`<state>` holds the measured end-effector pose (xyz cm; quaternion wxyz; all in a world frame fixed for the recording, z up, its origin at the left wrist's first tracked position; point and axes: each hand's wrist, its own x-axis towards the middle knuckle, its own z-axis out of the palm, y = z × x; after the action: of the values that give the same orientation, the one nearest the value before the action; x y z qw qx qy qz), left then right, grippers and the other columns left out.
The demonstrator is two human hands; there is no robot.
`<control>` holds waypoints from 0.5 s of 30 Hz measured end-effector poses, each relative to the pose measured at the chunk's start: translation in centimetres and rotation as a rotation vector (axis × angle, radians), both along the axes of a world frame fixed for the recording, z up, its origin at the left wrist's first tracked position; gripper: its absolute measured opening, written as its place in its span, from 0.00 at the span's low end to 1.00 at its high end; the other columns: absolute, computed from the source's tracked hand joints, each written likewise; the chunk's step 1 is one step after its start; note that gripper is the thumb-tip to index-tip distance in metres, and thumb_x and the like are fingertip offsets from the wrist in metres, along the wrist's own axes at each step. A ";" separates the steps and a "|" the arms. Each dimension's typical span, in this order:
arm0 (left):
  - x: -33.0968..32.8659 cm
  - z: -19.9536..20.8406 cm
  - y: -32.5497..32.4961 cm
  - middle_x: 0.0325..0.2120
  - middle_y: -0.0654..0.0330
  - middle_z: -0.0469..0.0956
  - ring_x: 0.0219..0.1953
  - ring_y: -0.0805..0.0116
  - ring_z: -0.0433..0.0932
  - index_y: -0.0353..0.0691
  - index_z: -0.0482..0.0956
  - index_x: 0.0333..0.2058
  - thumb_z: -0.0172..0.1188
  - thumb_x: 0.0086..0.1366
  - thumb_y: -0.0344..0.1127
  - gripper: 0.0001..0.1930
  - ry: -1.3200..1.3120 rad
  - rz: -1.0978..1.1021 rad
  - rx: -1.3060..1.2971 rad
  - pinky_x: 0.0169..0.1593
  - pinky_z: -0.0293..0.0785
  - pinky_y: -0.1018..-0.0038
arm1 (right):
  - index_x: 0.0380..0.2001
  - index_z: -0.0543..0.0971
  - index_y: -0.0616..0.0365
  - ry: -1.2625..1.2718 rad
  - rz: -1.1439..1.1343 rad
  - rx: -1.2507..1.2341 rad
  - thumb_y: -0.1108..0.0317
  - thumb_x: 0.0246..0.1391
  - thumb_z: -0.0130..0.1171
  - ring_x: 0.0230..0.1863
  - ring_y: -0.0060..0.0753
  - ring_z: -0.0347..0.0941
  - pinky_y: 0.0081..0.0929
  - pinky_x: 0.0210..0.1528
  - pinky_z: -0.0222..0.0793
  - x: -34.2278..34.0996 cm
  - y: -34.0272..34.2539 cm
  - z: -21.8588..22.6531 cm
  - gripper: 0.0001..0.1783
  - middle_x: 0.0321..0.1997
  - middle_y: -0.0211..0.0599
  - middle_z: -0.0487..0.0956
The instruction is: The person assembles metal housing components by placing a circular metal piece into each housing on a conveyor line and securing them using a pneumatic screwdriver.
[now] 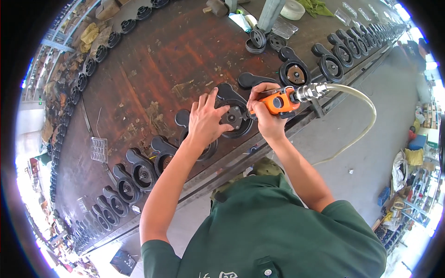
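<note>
My right hand (267,113) is wrapped round an orange air tool (279,103), with a silver coupling (313,91) and a pale hose (368,104) at its back end. The tool's front end lies beside a round black part with a stubby arm (227,91); my fingers hide where it meets the part. A grey metal plate (235,116) with screws sits in the middle of that part. My left hand (206,119) lies over the part's left side, fingers spread and touching it, thumb near the plate.
Similar black parts line the table's near edge to both sides, one with a brown plate (295,74). More run along the far left edge. Loose black wheels (256,41) stand by a grey post (270,16). A clear plastic tray (98,149) lies at left. The hose hangs over the floor.
</note>
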<state>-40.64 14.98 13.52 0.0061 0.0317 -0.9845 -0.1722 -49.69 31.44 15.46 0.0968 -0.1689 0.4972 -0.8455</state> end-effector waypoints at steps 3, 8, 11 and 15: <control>-0.4 0.7 0.8 0.61 0.52 0.70 0.63 0.51 0.66 0.55 0.87 0.50 0.78 0.43 0.51 0.31 -0.087 0.054 -0.055 0.62 0.67 0.56 | 0.39 0.76 0.64 0.037 -0.006 0.072 0.86 0.48 0.58 0.31 0.21 0.76 0.20 0.32 0.75 -0.1 -0.6 -1.0 0.14 0.34 0.35 0.80; -0.2 0.0 1.2 0.35 0.57 0.80 0.49 0.56 0.74 0.48 0.89 0.45 0.77 0.46 0.52 0.27 -0.121 0.109 -0.043 0.51 0.71 0.61 | 0.40 0.76 0.64 0.051 0.017 0.122 0.87 0.47 0.58 0.33 0.20 0.76 0.20 0.36 0.73 0.2 -1.2 -2.0 0.15 0.35 0.33 0.79; -0.2 -0.8 1.5 0.33 0.58 0.81 0.47 0.58 0.75 0.47 0.89 0.42 0.76 0.46 0.53 0.25 -0.135 0.115 -0.070 0.50 0.72 0.62 | 0.40 0.76 0.64 0.088 0.025 0.165 0.87 0.47 0.59 0.34 0.20 0.76 0.20 0.36 0.73 0.2 -1.0 -2.3 0.15 0.35 0.34 0.79; -0.5 -0.9 1.7 0.33 0.59 0.81 0.46 0.59 0.77 0.47 0.89 0.39 0.76 0.48 0.53 0.22 -0.188 0.106 -0.115 0.49 0.72 0.62 | 0.39 0.76 0.65 0.063 0.055 0.072 0.88 0.47 0.57 0.31 0.20 0.76 0.18 0.31 0.74 -0.5 -1.7 -1.9 0.14 0.34 0.35 0.79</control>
<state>-41.18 16.71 12.62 -0.0755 0.0992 -0.9860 -0.1110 -50.15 29.74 13.58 0.1101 -0.2056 0.5255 -0.8182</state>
